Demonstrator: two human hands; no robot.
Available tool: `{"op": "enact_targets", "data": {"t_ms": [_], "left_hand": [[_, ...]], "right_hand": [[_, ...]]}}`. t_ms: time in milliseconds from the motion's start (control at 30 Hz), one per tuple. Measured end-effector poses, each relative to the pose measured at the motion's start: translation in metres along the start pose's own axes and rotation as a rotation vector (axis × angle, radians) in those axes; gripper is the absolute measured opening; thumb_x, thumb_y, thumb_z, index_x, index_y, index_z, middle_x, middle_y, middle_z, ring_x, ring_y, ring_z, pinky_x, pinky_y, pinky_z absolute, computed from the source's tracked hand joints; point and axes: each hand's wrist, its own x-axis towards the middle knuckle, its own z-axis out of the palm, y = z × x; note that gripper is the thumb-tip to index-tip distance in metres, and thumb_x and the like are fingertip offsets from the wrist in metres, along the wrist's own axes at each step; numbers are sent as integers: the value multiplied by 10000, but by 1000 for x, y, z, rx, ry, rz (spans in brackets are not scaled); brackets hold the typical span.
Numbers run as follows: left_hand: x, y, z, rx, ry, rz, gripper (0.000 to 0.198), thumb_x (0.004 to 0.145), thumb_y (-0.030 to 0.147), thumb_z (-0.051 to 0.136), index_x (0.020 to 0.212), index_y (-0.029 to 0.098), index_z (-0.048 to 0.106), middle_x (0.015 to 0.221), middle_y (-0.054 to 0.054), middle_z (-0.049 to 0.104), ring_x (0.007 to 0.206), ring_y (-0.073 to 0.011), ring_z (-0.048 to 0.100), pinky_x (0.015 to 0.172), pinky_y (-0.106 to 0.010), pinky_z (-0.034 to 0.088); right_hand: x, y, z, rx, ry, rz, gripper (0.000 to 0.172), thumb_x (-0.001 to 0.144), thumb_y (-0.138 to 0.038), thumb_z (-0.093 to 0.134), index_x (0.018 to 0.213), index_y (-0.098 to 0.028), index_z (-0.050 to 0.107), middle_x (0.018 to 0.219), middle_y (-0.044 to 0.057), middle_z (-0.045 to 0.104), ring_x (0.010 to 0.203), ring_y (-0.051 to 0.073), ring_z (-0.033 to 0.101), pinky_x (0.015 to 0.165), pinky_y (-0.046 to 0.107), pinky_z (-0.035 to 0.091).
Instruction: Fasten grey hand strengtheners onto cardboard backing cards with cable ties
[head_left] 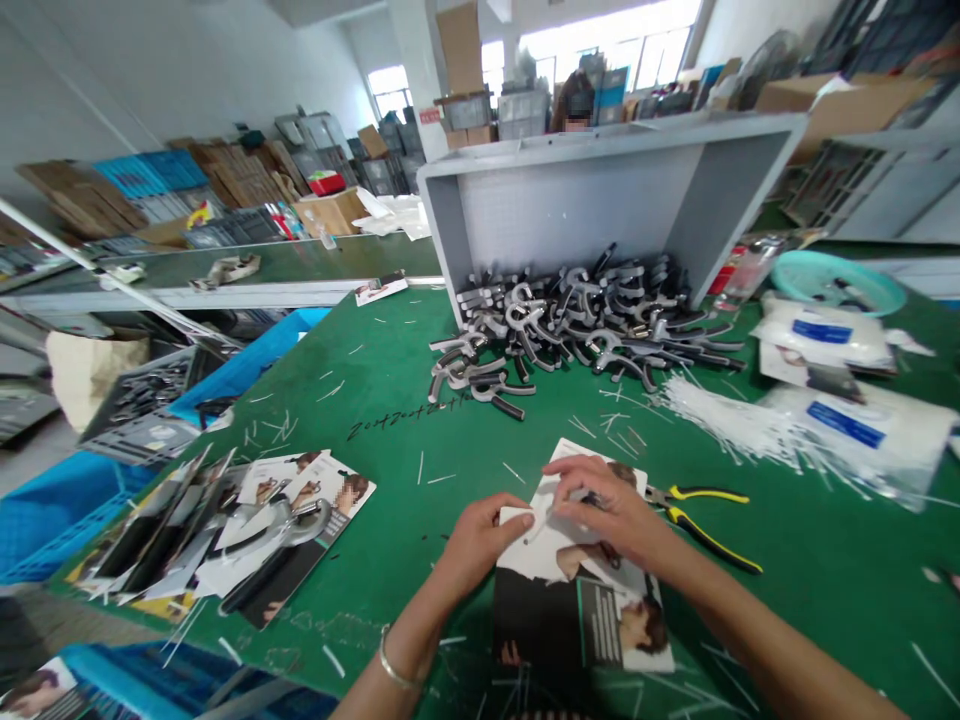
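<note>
Two grips, left hand (476, 548), right hand (611, 510), pinching cable tie (537, 524) on printed card (540, 555)

Both hands, the left hand (480, 545) and the right hand (611, 505), are ungloved, and the fingernails look short, though fine detail is too small to tell at this distance. The left forearm (367, 698) and the right forearm (780, 655) show bare as far as the lower edge of the head view. The only thing worn is a slim, plain bangle (397, 666) of polished silver-coloured metal, sitting loosely around the left wrist just behind the hand. Its narrow band catches a bright highlight, and no clasp or marking can be made out.
</note>
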Motion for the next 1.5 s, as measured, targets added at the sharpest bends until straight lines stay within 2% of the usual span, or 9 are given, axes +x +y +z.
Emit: {"op": "enact_targets", "data": {"t_ms": [167,267,367,600,867,1067,1167,1267,1500], "left_hand": [[-13,-21,4,-204,149,-93,342,818,492,636,931,173,584,672,23,637,504,-109,556,451,-189,398],[-19,-32,22,-229,3,-190,417,780,529,647,978,181,531,500,91,503,330,-93,412,315,-184,277],[-19,-31,41,-199,141,-154,367,838,492,589,1023,187,504,497,107,465,326,-78,354,324,-179,252],[-17,-15,56,21,215,-125,246,918,409,493,1037,196,523,496,69,527,412,-134,492,457,-221,337],[-28,-13,12,354,170,-48,304,909,418,530,1113,209,613,662,-18,673,612,-203,651,613,-278,456],[21,21,4,190,130,325,593,904,336,593,1448,245,375,1403,-132,527,1103,-209,619,948,-349,487],[45,23,15,186,-2,441,545,898,303,613,1416,254,449,1340,-108,578,1076,-195,623,969,-348,478],[54,12,22,288,-56,491,254,919,293,583,1147,233,677,1083,-62,691,1012,-193,632,954,-342,470],[37,-1,26,463,-116,569,213,938,262,554,1091,225,697,1061,-68,704,1033,-210,608,966,-370,437]], "right_hand": [[73,18,-25,-429,-2,171,283,1031,-295,348,1159,-163,563,1061,73,670,881,152,647,797,284,524],[137,31,-7,-545,-84,192,178,945,-227,570,1100,-152,617,1111,75,664,1024,181,627,917,307,495],[183,39,23,-642,-140,251,307,933,-305,615,1197,-150,593,1214,98,614,1054,226,621,899,421,526],[208,38,19,-685,-221,275,301,936,-329,612,1176,-148,606,1175,91,628,1004,217,636,855,418,544],[95,11,-106,-115,-7,251,298,949,-450,506,920,-188,644,771,20,648,533,98,498,478,223,398],[-40,12,-43,962,153,580,315,823,-454,705,1032,-220,676,797,34,617,602,113,555,536,235,510],[-61,17,-2,1133,154,567,274,860,-421,673,1024,-202,676,781,34,595,607,104,544,463,188,448],[-64,20,8,1024,110,575,305,906,-454,598,1016,-179,669,830,54,628,590,97,548,449,188,424],[-73,18,-31,-182,280,410,239,915,-435,566,859,-208,618,813,58,625,735,212,568,690,348,475]]}}
